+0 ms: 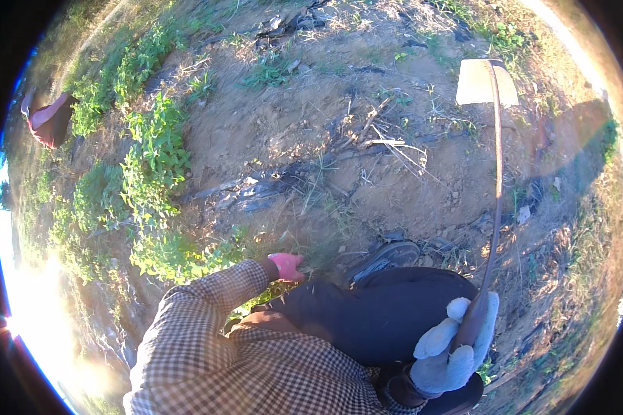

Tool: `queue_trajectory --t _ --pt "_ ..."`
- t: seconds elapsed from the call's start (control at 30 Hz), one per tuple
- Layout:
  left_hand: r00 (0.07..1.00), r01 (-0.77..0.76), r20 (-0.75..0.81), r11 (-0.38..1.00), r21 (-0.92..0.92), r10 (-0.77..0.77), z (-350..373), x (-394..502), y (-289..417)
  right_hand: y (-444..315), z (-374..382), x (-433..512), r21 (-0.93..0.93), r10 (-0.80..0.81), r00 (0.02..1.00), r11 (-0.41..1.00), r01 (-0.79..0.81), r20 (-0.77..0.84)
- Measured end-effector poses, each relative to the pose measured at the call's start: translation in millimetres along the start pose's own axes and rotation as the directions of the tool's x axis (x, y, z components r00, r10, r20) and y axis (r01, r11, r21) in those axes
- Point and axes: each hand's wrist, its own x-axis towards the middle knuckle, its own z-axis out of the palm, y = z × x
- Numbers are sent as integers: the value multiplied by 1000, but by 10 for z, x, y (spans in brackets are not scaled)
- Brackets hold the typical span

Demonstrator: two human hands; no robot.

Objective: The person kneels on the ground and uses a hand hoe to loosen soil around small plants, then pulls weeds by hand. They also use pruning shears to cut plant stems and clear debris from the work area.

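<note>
My right hand (451, 353), in a white work glove, is closed around the brown handle of a hoe (497, 155). A long, thin, slightly curved shank runs up from that handle to a pale trapezoid blade (477, 85), sunlit at the upper right. My left hand (286, 266), in a pink glove, reaches down beside my knee among grass and leafy plants. Blurred grass (319, 257) lies just past its fingertips; whether the fingers grip any of it cannot be told. My bent leg in dark trousers (389, 311) and a dark shoe (389, 259) are between the hands.
Leafy green plants (156, 155) grow in a strip on the left. Torn dark plastic film (254, 192) and dry stems (389, 142) lie on the bare soil (270, 114). Another person (51, 120) is bent over at the far left. Strong sun glares at the lower left.
</note>
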Motion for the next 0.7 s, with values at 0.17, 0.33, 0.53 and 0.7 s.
queue_trajectory --t 0.17,0.33,0.53,0.7 --pt "945 -64 -325 994 -89 32 -733 269 344 -25 95 51 115 9 998 993 -2 -62" --pt "706 -1 -689 974 228 162 -1237 856 538 -23 143 65 37 40 987 999 -35 -157" --pt "785 65 -571 885 461 240 -1244 1333 371 9 153 55 -5 -55 991 998 55 -119" --pt "842 46 -514 929 368 162 -1051 910 160 169 -52 8 -192 -185 979 967 166 -87"
